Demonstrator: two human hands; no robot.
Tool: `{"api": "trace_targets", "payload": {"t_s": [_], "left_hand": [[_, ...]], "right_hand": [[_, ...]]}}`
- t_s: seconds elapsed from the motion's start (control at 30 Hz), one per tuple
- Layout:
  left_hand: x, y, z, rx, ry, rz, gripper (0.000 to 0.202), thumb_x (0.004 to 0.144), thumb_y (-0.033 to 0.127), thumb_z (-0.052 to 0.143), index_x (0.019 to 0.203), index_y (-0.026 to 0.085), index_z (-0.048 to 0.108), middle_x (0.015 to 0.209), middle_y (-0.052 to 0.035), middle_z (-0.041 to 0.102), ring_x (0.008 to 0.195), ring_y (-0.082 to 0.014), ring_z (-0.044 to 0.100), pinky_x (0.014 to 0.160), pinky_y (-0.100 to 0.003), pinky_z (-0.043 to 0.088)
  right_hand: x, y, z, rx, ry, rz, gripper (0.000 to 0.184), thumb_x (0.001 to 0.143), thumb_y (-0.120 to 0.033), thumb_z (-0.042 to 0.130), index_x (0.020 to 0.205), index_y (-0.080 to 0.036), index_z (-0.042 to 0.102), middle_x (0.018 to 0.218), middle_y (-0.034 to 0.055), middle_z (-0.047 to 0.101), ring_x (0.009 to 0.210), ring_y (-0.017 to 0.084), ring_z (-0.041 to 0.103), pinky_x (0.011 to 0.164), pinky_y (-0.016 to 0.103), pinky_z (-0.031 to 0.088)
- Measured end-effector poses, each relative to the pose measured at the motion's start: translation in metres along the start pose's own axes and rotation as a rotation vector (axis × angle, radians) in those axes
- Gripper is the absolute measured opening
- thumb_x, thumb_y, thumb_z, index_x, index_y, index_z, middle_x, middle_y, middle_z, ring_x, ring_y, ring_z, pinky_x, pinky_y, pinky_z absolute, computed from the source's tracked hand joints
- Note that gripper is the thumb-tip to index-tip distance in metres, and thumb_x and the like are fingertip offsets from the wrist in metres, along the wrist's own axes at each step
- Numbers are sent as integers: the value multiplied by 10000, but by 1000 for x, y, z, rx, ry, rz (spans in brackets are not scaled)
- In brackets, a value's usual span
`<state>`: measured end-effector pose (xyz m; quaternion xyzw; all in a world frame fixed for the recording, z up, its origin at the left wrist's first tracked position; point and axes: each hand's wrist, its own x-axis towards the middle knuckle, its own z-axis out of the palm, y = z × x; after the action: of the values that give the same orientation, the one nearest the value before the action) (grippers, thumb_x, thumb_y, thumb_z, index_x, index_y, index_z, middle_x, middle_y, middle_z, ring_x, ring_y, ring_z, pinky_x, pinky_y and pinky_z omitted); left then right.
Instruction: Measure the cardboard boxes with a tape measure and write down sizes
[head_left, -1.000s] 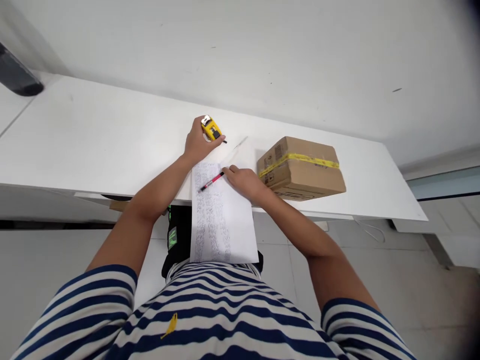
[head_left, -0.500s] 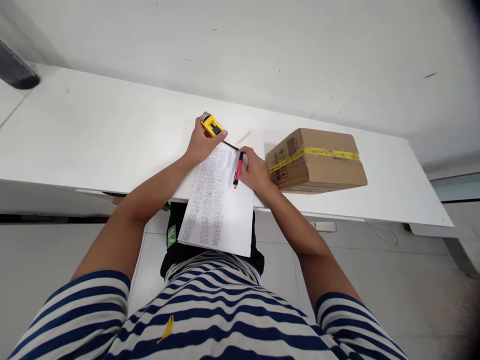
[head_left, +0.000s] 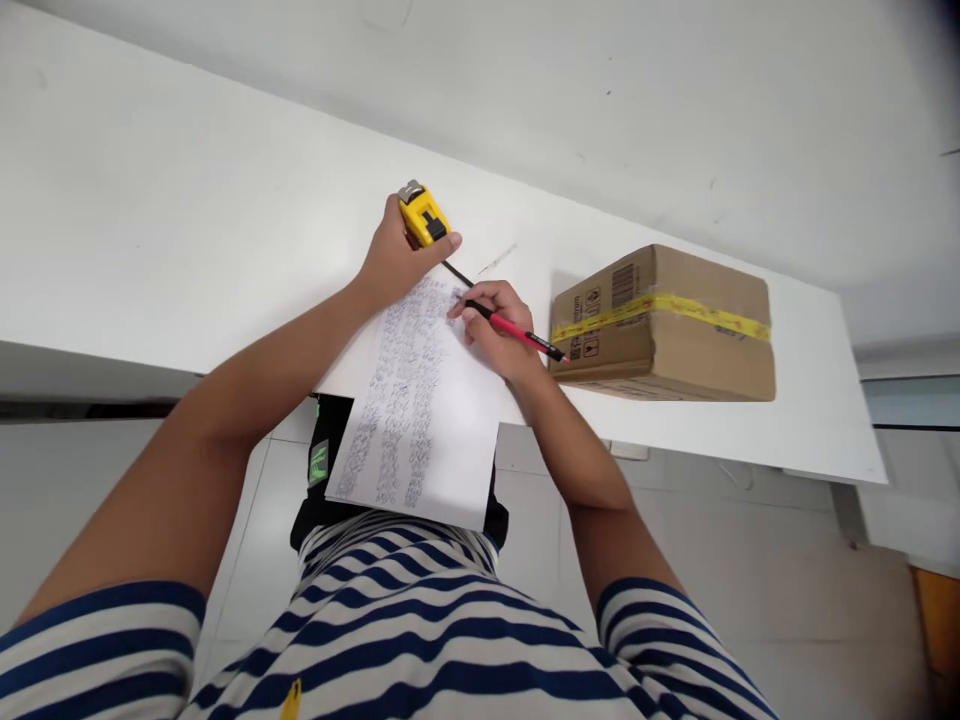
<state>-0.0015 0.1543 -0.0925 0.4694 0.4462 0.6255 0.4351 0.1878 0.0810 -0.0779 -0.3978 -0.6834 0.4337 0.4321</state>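
Note:
My left hand (head_left: pixel 401 250) is closed around a yellow tape measure (head_left: pixel 425 215), with the thumb along its near end. A dark strap (head_left: pixel 457 273) runs from the tape measure toward my other hand. Between the fingers of my right hand (head_left: pixel 502 325) is a red and black pen (head_left: pixel 517 331), its front end over the upper right of the paper and its back end pointing right. The sheet of paper (head_left: pixel 469 430), filled with columns of handwriting, lies partly on the table and overhangs its front edge above my lap.
A brown cardboard box (head_left: pixel 697 350) with yellow tape around it stands on the white table (head_left: pixel 187 220), just right of my right hand. Behind the table rises a pale wall (head_left: pixel 525 90). A thin mark (head_left: pixel 497 259) shows on the tabletop beyond the paper.
The pen has swung from nearly upright along my right fingers to a slant, its front end now at the writing. My left hand still grips the tape measure. The view has turned slightly.

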Motion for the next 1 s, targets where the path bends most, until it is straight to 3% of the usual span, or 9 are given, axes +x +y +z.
{"api": "trace_targets", "payload": {"t_s": [0.1, 0.23, 0.37, 0.5, 0.7, 0.87, 1.0], "left_hand": [[2, 2, -5, 71, -178, -15, 552, 765, 439, 928, 1056, 259, 496, 888, 15, 554, 852, -142, 608, 756, -308, 512], [-1, 7, -8, 131, -200, 8, 501, 822, 364, 881, 1040, 255, 443, 904, 26, 493, 808, -107, 605, 764, -295, 492], [-4, 10, -7, 183, -233, 44, 480, 840, 316, 857, 1013, 263, 412, 899, 24, 496, 787, -107, 591, 754, -304, 484], [-5, 9, -8, 174, -256, 44, 510, 809, 340, 892, 1031, 265, 439, 906, 4, 543, 789, -143, 607, 728, -328, 496], [-5, 9, -7, 176, -258, 20, 482, 838, 355, 868, 1052, 246, 450, 927, 1, 481, 995, -227, 689, 837, -381, 531], [-8, 17, -7, 212, -281, 55, 483, 860, 322, 854, 1036, 246, 411, 913, 10, 503, 804, -125, 594, 754, -310, 497], [-8, 14, -8, 186, -212, 5, 511, 789, 308, 912, 1008, 245, 455, 881, 8, 533, 804, -150, 636, 697, -300, 495]], "right_hand": [[-2, 0, 2, -127, -37, 59, 260, 896, -491, 696, 904, -233, 660, 724, -38, 665, 617, 105, 572, 615, 280, 498], [-3, 2, 3, -200, 74, 57, 264, 888, -422, 677, 716, -227, 633, 643, -40, 601, 608, 109, 518, 590, 285, 459], [-3, 3, 4, -190, 0, 28, 238, 896, -374, 644, 710, -224, 645, 653, -28, 627, 618, 115, 539, 593, 295, 456], [-4, 4, 6, -226, 23, 12, 263, 920, -388, 627, 707, -234, 629, 672, -18, 639, 652, 131, 569, 619, 311, 476], [-4, 4, 6, -245, 20, -5, 274, 925, -386, 618, 696, -235, 611, 680, -19, 640, 659, 128, 572, 630, 314, 490], [-4, 3, 4, -233, -21, 8, 252, 929, -363, 625, 712, -234, 627, 682, -18, 648, 657, 129, 577, 624, 314, 490], [-5, 2, 6, -211, -5, 10, 240, 922, -345, 625, 709, -235, 639, 670, -21, 642, 649, 129, 577, 619, 313, 487]]}}
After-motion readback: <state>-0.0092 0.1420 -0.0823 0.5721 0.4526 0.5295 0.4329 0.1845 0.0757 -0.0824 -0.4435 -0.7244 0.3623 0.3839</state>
